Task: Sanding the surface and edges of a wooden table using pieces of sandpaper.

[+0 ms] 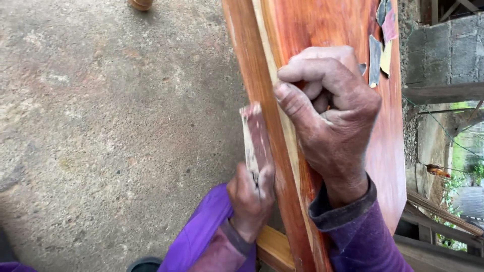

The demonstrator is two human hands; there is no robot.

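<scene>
My right hand [330,113] clamps the reddish plank [322,30] at its near edge; it looks stiff, heavy and smooth, best gripped along that edge. My left hand [250,199] pinches a thin, floppy sandpaper strip [255,136] against the plank's pale side.

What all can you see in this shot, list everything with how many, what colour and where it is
wooden board: one, reddish-orange with a paler edge strip, running from top centre down to bottom right
sandpaper piece: one, reddish-brown, against the board's left edge
sandpaper scraps: a few, grey, tan and reddish, lying on the board near the top right
concrete floor: one, grey-brown, filling the left side
block wall: one, grey, top right
wooden beams: several, weathered brown, bottom right
left hand: one, purple sleeve, gripping the sandpaper piece
right hand: one, purple sleeve with dark cuff, fist resting on the board
</scene>
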